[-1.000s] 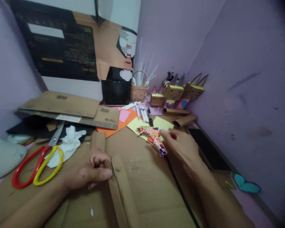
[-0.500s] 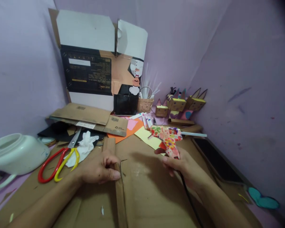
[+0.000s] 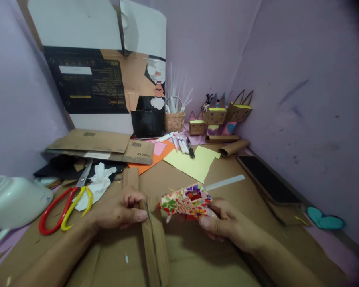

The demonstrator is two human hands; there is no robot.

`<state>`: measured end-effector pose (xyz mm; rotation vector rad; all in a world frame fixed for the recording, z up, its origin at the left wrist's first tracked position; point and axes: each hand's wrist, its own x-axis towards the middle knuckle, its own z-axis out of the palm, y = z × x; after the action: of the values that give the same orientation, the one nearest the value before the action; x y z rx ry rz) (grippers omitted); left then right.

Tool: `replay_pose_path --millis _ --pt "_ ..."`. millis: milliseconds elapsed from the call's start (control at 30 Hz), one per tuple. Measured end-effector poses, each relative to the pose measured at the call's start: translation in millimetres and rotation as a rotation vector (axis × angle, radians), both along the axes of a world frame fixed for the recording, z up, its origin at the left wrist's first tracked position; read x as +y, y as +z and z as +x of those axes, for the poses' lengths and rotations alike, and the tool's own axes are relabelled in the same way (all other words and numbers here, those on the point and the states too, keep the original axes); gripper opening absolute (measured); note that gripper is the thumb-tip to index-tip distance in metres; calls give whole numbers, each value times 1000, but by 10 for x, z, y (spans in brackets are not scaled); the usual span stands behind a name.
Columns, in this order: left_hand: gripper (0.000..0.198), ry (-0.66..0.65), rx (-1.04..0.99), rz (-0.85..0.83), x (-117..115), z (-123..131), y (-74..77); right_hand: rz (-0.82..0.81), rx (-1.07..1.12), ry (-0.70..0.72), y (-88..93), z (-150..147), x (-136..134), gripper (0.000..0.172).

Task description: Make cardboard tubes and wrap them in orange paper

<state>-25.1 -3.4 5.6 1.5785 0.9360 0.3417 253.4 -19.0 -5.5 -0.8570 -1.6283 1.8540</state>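
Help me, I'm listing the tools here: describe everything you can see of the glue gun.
The glue gun has a cream body covered in red, green, purple and yellow flowers; its material is unclear. A pale glue stick juts from its back. It is raised roughly level in the right hand, nozzle pointing left towards the folded cardboard strip; contact is unclear.

Left hand (image 3: 128,210): we are pinching, thumb over curled fingers.
Right hand (image 3: 224,224): we are gripping, thumb pointing inward.
Left forearm (image 3: 62,248), right forearm (image 3: 277,257): we are slanting both inward.
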Motion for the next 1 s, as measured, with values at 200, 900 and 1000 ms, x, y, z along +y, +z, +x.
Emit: replay_pose_path --millis 200,900,1000 --pt "43 0 -11 -3 -3 5 18 156 0 102 112 -4 -10 40" --pt "39 -1 -21 -47 -23 66 26 84 -5 86 62 -29 -51 39" --pt "39 3 -20 -42 -36 74 28 89 6 72 67 -40 -54 41"
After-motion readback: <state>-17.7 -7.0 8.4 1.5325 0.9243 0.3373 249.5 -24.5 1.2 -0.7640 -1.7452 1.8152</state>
